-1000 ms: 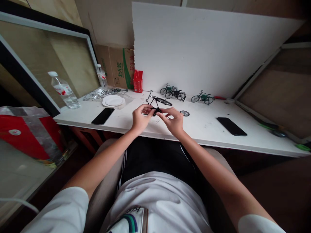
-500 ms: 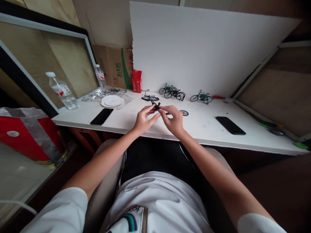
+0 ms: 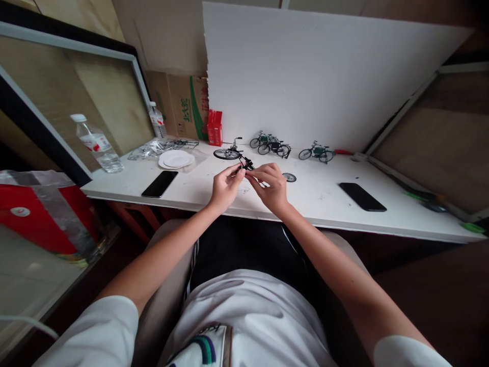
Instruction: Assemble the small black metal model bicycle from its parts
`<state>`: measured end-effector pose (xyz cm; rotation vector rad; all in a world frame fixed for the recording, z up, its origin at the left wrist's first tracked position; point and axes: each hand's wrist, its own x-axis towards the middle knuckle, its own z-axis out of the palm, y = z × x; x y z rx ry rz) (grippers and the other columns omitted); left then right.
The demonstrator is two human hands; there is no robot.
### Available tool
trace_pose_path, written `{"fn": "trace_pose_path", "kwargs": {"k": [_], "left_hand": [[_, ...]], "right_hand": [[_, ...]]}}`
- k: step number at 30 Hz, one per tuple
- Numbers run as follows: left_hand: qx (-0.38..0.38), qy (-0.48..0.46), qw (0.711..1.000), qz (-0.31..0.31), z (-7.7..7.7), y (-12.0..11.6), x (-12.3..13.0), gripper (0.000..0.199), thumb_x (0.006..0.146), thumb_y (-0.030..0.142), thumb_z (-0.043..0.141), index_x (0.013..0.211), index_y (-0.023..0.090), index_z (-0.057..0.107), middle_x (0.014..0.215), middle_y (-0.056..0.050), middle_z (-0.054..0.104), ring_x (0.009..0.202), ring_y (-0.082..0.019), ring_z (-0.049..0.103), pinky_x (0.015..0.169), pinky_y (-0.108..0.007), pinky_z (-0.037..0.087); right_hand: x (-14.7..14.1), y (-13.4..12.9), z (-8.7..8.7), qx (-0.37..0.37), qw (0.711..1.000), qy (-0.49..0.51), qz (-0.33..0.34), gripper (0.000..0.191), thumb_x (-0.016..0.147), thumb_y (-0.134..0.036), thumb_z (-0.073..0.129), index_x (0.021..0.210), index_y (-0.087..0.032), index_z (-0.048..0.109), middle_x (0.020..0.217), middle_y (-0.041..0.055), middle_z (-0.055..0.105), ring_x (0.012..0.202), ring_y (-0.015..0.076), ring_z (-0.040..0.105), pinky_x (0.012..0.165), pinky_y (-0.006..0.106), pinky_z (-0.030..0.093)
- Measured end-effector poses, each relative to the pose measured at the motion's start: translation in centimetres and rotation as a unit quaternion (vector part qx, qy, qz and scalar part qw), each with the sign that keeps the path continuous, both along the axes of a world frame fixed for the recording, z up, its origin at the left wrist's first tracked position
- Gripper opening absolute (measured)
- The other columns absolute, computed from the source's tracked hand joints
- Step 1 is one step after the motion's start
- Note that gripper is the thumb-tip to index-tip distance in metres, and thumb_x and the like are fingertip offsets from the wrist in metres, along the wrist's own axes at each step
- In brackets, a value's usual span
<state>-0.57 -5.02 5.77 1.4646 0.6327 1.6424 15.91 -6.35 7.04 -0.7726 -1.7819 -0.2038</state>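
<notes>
Model bicycle (image 3: 228, 154), one wheel showing: over the white surface (image 3: 313, 200), near edge, pinched by left hand (image 3: 225, 187) and right hand (image 3: 272, 187).
Count: three other bicycles (image 3: 317, 152), one loose wheel (image 3: 289, 177), two phones (image 3: 160, 183), two bottles (image 3: 98, 145), one red box (image 3: 215, 128); white board (image 3: 305, 76) behind.

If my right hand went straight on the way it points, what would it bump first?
Probably your left hand, its fingertips just ahead of your right hand, by the black bike part, though depth is unclear.

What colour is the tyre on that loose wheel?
Black; the loose wheel shows in the head view.
</notes>
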Motion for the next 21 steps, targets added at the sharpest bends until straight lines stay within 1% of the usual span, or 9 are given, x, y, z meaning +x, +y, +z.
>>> {"fn": "trace_pose_path", "kwargs": {"k": [4,7,10,13,17,21], "left_hand": [[0.007,0.012,1.0,0.009,-0.1,0.2,0.0,0.058,0.092,0.062,0.074,0.127,0.015,0.076,0.132,-0.017,0.076,0.12,-0.028,0.072,0.104,-0.038,0.058],[0.007,0.007,1.0,0.008,-0.3,0.4,-0.1,0.058,0.094,0.063,0.071,0.128,0.015,0.075,0.132,-0.017,0.075,0.12,-0.028,0.072,0.102,-0.037,0.059],[-0.012,-0.016,1.0,-0.013,-0.3,0.5,-0.2,0.06,0.094,0.066,0.07,0.127,0.016,0.073,0.13,-0.016,0.075,0.117,-0.027,0.072,0.099,-0.037,0.06],[-0.03,-0.032,0.998,-0.033,-0.3,0.4,-0.1,0.061,0.093,0.069,0.07,0.124,0.017,0.072,0.127,-0.015,0.075,0.114,-0.026,0.073,0.097,-0.037,0.061],[-0.04,-0.057,0.996,-0.051,-0.1,0.2,-0.1,0.056,0.093,0.068,0.071,0.118,0.018,0.071,0.121,-0.013,0.074,0.111,-0.024,0.072,0.098,-0.038,0.061],[-0.064,-0.073,0.993,-0.065,0.0,0.2,-0.1,0.051,0.095,0.065,0.07,0.115,0.018,0.071,0.111,-0.011,0.074,0.107,-0.023,0.072,0.096,-0.037,0.061]], "right_hand": [[0.0,0.1,-0.1,0.018,0.999,-0.032,-0.018,0.018,0.104,-0.037,0.069,0.11,-0.029,0.084,0.094,0.0065,0.08,0.094,0.0244,0.068,0.088,0.044,0.059],[0.0,0.2,-0.3,0.036,0.999,-0.037,-0.018,0.018,0.104,-0.037,0.069,0.112,-0.028,0.083,0.095,0.0061,0.081,0.09,0.0229,0.068,0.087,0.042,0.057],[0.0,0.2,-0.5,0.049,0.997,-0.058,-0.012,0.021,0.103,-0.037,0.07,0.118,-0.028,0.08,0.096,0.0057,0.082,0.087,0.0223,0.068,0.086,0.041,0.057],[0.1,0.2,-0.6,0.042,0.995,-0.09,-0.014,0.023,0.103,-0.039,0.069,0.121,-0.028,0.079,0.099,0.0059,0.082,0.088,0.0232,0.07,0.089,0.042,0.057],[0.3,0.2,-0.9,0.047,0.993,-0.107,-0.014,0.024,0.103,-0.039,0.069,0.123,-0.03,0.078,0.102,0.0058,0.082,0.092,0.0242,0.07,0.089,0.043,0.057],[0.5,0.3,-1.3,0.045,0.989,-0.137,-0.025,0.025,0.105,-0.037,0.065,0.126,-0.032,0.078,0.106,0.0053,0.082,0.095,0.0247,0.07,0.089,0.044,0.058]]}}
